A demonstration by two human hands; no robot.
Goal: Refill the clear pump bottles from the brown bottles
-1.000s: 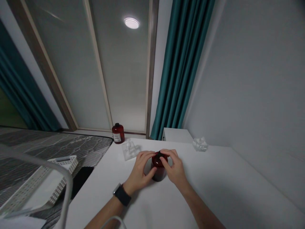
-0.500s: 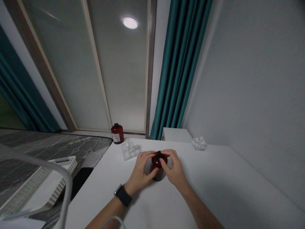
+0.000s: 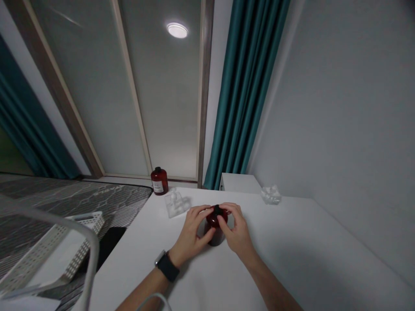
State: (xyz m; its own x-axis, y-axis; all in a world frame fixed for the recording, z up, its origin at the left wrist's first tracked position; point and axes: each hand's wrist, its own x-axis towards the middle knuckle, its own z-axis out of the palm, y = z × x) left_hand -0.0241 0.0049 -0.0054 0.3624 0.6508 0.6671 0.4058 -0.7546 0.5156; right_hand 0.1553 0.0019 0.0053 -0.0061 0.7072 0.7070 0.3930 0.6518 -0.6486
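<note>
Left hand point(image 3: 192, 231) and right hand point(image 3: 237, 229) curve round a red bottle point(image 3: 214, 237); probably gripping.

The dark red bottle point(image 3: 215, 231) is mostly hidden by the left hand point(image 3: 191, 231) and right hand point(image 3: 236, 229), leaving only slivers of its body and a black cap point(image 3: 217, 210) showing, and the cap's exact form cannot be made out. The label on the far red bottle point(image 3: 159, 181) is too small to read. Two clear plastic pieces point(image 3: 176, 204) point(image 3: 270, 195) are too blurred to identify. A curved white rail point(image 3: 94, 250) hides part of the white perforated basket point(image 3: 76, 242). The left forearm point(image 3: 142, 291) and right forearm point(image 3: 272, 289) run off the bottom edge.
</note>
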